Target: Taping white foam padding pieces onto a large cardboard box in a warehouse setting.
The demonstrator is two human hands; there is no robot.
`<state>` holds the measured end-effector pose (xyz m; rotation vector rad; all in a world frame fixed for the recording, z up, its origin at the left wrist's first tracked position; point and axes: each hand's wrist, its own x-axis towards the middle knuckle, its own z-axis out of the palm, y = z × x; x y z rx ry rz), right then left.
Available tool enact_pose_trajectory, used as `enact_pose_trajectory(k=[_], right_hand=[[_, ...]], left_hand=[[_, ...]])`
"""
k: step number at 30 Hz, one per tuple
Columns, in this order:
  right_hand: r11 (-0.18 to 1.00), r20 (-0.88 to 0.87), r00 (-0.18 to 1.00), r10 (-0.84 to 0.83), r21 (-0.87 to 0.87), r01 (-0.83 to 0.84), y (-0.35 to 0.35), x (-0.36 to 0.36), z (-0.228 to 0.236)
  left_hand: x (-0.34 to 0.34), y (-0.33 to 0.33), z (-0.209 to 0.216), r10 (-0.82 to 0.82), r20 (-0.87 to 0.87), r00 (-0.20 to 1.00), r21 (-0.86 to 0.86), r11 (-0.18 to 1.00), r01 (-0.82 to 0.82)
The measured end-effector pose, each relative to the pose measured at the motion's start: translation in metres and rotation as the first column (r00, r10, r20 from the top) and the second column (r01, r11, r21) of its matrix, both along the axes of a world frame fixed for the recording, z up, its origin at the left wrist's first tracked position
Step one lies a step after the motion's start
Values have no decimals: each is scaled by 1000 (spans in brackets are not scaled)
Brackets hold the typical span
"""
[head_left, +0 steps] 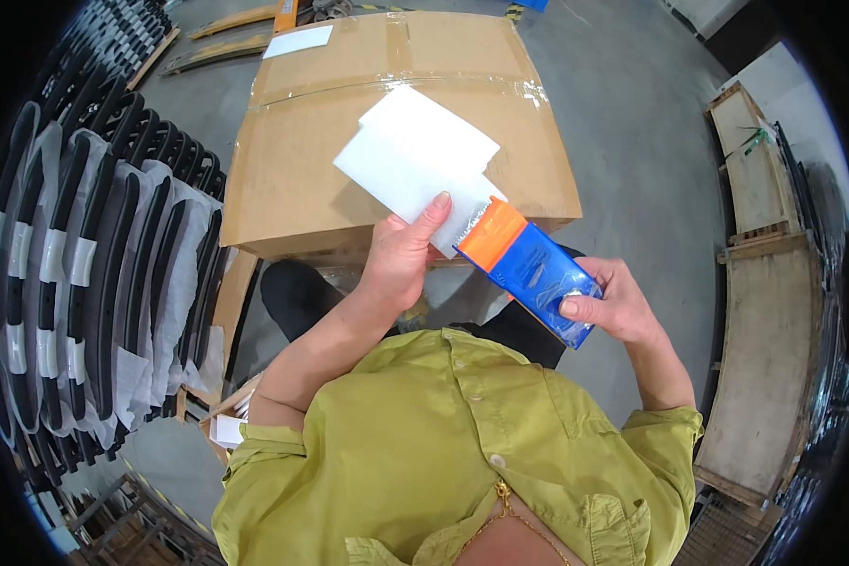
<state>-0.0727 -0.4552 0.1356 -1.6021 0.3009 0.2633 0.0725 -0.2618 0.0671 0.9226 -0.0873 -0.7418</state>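
Observation:
My left hand point(406, 250) pinches white flat sheets point(424, 141), foam or thick paper, with the thumb on top and the fingers underneath. At least two are stacked out of line, and their far part lies over the big cardboard box. My right hand point(613, 302) is closed around the near end of a blue and orange tape dispenser point(528, 269), its thumb pressing on the blue body. The dispenser's toothed orange end touches or overlaps the near corner of the sheets. Whether tape sticks to them I cannot tell.
Before me stands the large taped cardboard box point(292, 179), with another white sheet point(298, 41) at its far left. Black curved frames point(94, 255) wrapped in white film are stacked on the left. Wooden crates point(759, 358) line the right, and a pallet truck point(236, 42) stands behind.

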Motion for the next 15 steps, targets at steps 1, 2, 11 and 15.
enact_pose_trajectory(k=[1,2,11,15], right_hand=[[1000,41,999,-1,0,1,2,-3,-2],[1000,76,997,-5,-9,5,4,-5,-4],[993,45,998,41,-114,-35,7,-29,8],[1000,1,1000,-19,20,19,11,-28,5]], left_hand=[[-1,0,3,26,7,1000,-27,999,-25],[-1,0,6,71,4,997,-45,996,-71],[19,23,30,133,177,975,-20,991,-132],[-2,27,36,105,634,766,47,984,-174]])
